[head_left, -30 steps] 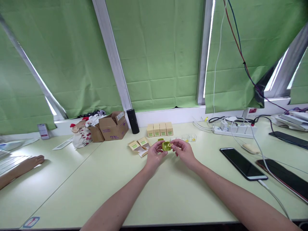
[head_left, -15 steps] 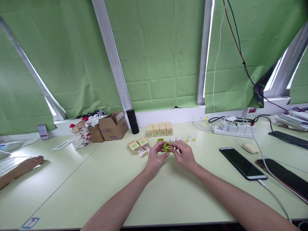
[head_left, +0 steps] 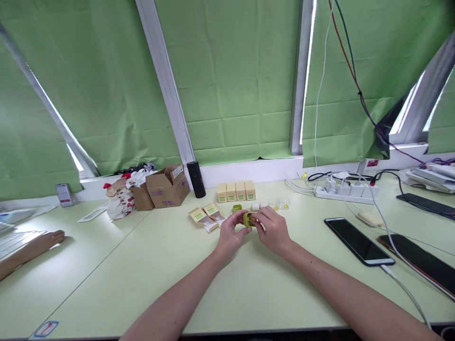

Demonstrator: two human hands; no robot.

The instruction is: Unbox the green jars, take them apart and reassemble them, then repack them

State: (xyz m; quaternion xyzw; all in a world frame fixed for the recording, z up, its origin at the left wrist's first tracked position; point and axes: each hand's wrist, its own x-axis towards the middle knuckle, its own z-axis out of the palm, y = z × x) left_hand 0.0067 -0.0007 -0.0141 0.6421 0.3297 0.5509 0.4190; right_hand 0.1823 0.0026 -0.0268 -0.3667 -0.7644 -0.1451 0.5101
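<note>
A small olive-green open case [head_left: 246,219] is gripped between the thumb and fingers of my left hand [head_left: 229,235], held just above the table. My right hand [head_left: 273,230] pinches at the case's opening from the right. Its fingertips largely hide a small yellow-green piece inside. Behind my hands on the table lie a matching green lid-like part [head_left: 237,208], white rolls [head_left: 255,206] and small clear containers [head_left: 285,203] with yellow bits in them. Left of my hands are opened kraft boxes [head_left: 206,217] with green labels.
Closed kraft boxes [head_left: 236,192] stand in a row at the back, with a black cylinder [head_left: 196,179] and a cardboard box [head_left: 168,187] to their left. A phone [head_left: 359,241] on a cable and a power strip [head_left: 344,194] lie right. Another person's hand [head_left: 53,238] rests far left.
My right fingers have moved further over the case's opening, covering more of the small piece. The case has turned and shifted slightly right. More of the green part behind shows now.
</note>
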